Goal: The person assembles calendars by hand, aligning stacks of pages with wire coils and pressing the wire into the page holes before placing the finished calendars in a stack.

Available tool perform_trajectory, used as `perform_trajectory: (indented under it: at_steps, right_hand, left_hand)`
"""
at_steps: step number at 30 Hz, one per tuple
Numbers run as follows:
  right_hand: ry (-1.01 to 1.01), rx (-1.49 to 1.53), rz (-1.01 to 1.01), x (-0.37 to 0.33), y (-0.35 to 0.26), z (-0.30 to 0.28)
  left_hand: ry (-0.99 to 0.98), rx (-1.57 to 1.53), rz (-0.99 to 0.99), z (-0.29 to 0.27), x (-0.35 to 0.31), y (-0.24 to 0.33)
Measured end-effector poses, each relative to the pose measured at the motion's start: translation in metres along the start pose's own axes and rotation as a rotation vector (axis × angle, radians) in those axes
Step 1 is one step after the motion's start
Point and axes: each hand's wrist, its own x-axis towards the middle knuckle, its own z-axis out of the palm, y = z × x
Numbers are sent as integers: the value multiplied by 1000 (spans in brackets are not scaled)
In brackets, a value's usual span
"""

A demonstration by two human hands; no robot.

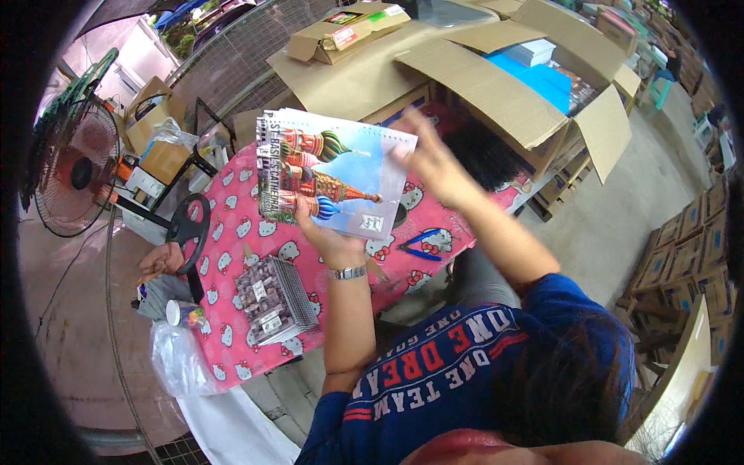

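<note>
My left hand (329,239), with a metal watch at its wrist, grips a stack of notebook covers (349,174) above the table. The top cover shows colourful domes on a pale blue ground, and small holes run along its upper edge. At the stack's right upper corner is my right hand (434,159), its fingers blurred by motion, so its grip is unclear. Below on the pink patterned tablecloth (225,310) lies a pile of dark notebooks (275,298) with spiral edges. Blue-handled pliers (419,246) rest to the right of my left wrist.
A big open carton (496,93) stands at the far right, with blue and white contents. Thin black strands (484,151) are massed in front of it. A fan (81,172) is at the left. A plastic bag (182,360) hangs by the table's left corner. Stacked boxes (690,248) stand right.
</note>
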Motion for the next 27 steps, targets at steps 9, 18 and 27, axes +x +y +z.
perform_trajectory:
  at_steps: [9,18,27]
  right_hand:
    - [947,-361,159,163,-24,-362]
    - [1081,107,535,176,103,-488]
    - [906,111,713,227,52,-515]
  left_hand:
    - [234,57,30,-21,1,5]
    - [231,206,157,-43,6,16]
    - [190,287,124,-18,1,23]
